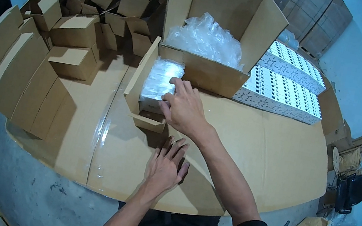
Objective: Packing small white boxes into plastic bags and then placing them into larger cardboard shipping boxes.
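While right hand (185,108) touches wrapped packs (161,79) (can't tell grip), left hand (166,164) sprawls loose, 6 o'clock; small box (140,79) looks part-filled, unclosed.

hands (167,163): 2, centre | large carton (211,76): 1, upper centre | small open carton (140,79): 1, centre | white patterned blocks (286,95): 2, upper right

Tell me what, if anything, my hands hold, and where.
The right hand touches the pack at its right side; a grip can't be confirmed. The left hand holds nothing.
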Demonstrator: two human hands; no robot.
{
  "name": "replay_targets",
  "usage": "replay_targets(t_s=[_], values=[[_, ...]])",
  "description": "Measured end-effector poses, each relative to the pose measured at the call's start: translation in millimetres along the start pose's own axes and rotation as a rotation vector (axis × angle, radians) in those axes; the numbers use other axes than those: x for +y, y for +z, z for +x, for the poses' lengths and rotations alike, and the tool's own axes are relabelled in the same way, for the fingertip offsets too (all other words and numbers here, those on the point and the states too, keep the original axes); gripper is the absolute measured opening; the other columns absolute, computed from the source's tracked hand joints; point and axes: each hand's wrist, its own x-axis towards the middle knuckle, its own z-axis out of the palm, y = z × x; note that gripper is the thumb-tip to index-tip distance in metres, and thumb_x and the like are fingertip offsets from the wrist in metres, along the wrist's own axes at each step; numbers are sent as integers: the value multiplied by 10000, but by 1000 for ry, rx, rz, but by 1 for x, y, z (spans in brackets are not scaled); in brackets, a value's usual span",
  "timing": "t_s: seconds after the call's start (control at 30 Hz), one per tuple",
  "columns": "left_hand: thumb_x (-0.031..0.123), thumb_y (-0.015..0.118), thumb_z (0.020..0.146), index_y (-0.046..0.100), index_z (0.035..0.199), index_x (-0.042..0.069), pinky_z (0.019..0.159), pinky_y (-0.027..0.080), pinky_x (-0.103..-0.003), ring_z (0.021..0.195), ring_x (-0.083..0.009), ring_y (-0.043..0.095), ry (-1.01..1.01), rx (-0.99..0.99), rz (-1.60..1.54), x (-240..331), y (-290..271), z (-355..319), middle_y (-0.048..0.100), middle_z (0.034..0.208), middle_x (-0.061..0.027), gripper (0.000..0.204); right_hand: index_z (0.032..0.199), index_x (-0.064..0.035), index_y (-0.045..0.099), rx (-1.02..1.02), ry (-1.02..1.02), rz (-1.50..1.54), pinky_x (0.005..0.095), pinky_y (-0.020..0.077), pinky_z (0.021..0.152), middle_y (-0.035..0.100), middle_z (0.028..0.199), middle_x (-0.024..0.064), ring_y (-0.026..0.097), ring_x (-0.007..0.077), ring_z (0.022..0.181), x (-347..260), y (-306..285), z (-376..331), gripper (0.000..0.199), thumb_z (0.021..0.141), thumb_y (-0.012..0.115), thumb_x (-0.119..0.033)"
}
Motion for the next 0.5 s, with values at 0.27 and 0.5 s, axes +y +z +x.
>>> replay_targets(t_s=[0.27, 0.5], values=[[250, 682, 906, 564, 1386, 37, 1175, 314, -534, 1385, -399, 430, -19, 15, -3, 3, 0, 5, 525, 1463, -150, 538, 1591, -140, 319, -100, 128, 306, 512, 309, 1210, 291, 1603, 234, 342, 453, 1448, 29, -10, -47, 637, 1043, 539, -379], [199, 682, 887, 584, 1369, 49, 1186, 302, -536, 1394, -410, 416, 46, 25, 33, 2, 4, 20, 517, 1469, -156, 515, 1530, -108, 401, -21, 347, 228, 498, 361, 1179, 365, 1555, 232, 389, 428, 1419, 122, -22, -112, 577, 1026, 581, -322]])
